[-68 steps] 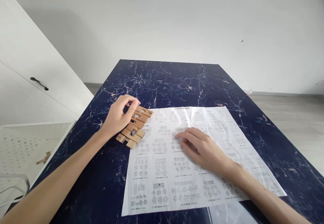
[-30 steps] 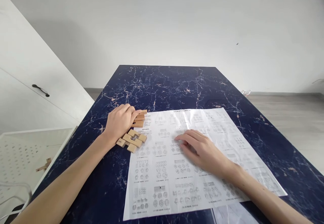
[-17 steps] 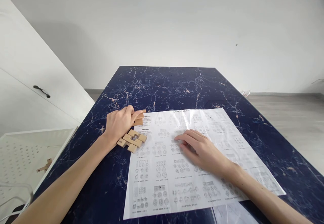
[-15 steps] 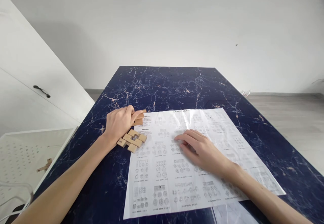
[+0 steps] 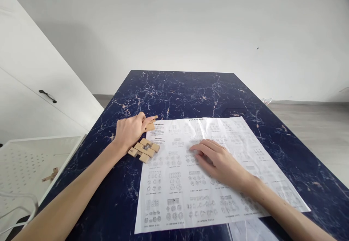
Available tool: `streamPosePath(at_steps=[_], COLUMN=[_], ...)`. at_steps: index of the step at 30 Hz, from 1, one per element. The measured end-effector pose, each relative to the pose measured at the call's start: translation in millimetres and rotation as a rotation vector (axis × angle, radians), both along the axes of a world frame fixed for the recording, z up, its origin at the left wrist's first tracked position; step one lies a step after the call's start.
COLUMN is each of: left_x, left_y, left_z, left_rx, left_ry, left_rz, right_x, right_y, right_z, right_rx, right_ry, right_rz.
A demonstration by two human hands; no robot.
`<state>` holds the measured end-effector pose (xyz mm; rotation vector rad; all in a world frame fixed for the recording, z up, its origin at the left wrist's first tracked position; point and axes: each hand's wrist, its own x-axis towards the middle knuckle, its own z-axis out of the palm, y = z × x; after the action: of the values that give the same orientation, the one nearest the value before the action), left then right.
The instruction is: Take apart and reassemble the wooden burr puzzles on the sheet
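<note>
My left hand [image 5: 129,130] is closed around a notched wooden puzzle piece [image 5: 149,126] at the upper left corner of the printed sheet. Most of that piece is hidden by my fingers. Just below this hand, several pale wooden puzzle pieces [image 5: 147,152] lie grouped together, partly on the sheet's left edge. The white instruction sheet [image 5: 160,201] carries rows of small puzzle drawings with captions. On its middle rests my right hand [image 5: 214,157], palm down, fingers slightly bent, thumb apart and nothing visible in it.
A dark blue marble-patterned table [image 5: 174,92] carries everything. Clear plastic [image 5: 251,230] lies under the sheet's near edge. To the left, a white perforated tray [image 5: 24,164] holds a wooden piece [image 5: 50,175], beside a white cabinet [image 5: 40,59].
The whole view has shifted slightly. In my left hand the wooden piece has turned a little, so less of it shows. My right hand stays on the sheet.
</note>
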<state>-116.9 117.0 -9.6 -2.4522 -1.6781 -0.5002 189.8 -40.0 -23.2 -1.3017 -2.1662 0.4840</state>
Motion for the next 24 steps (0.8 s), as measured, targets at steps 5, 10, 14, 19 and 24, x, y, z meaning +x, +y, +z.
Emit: streamPosePath(at_steps=[5,10,14,19,24], left_x=[-8,31,80,118,117], left_y=[3,-36,-74,-98,-99], left_z=[20.8,45.0,35.1,20.6,27.5], left_rx=[0.039,-0.257,-0.526,-0.598,-0.843], left_ry=[-0.114,-0.479,-0.56,-0.498,-0.645], left_rz=[0.094,-0.078,-0.315,-0.375,-0.421], right_x=[0,1,3,5,8], right_y=[1,0,-2,-1,4], right_z=[-1.8,0.9,5.2,4.9,7.9], right_rx=[0.008,-0.075,-0.298,-0.483,-0.555], right_ry=[0.014,0.116,0.372,0.606,0.679], right_rz=[0.007,-0.028,-0.03,0.007,-0.019])
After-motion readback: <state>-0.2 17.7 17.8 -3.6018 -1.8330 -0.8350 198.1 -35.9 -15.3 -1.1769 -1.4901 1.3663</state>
